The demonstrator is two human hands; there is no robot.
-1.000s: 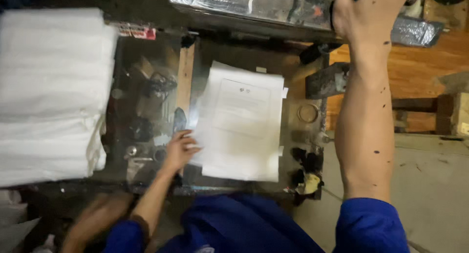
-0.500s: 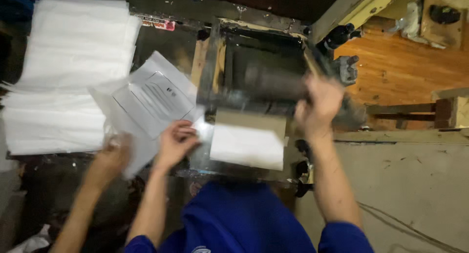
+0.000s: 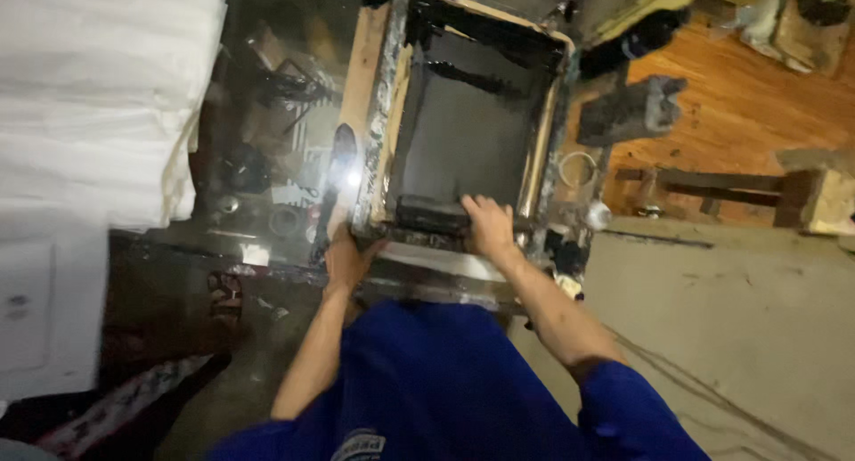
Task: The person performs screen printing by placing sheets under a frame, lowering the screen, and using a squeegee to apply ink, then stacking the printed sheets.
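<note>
Right hand: the right hand [image 3: 485, 225] is closing its fingers over the dark, ink-caked squeegee bar [image 3: 434, 215], clamped on its right end.
Left hand: the left hand [image 3: 346, 258] is gripping the near left corner of the wooden-framed printing screen [image 3: 474, 114], fingers wrapped on the frame edge.
Squeegee bar: it is lying across the near end of the screen, just inside the frame.
Screen: it is lying flat on the glossy dark glass-topped table [image 3: 267, 131], its mesh black with ink.
White sheet: a pale sheet edge [image 3: 427, 261] is showing under the frame's near side.
Left of table: a tall stack of white sheets [image 3: 98, 96] is sitting well apart from the screen.
Right: an orange-brown wooden surface [image 3: 739, 114] is lying beyond the frame.
</note>
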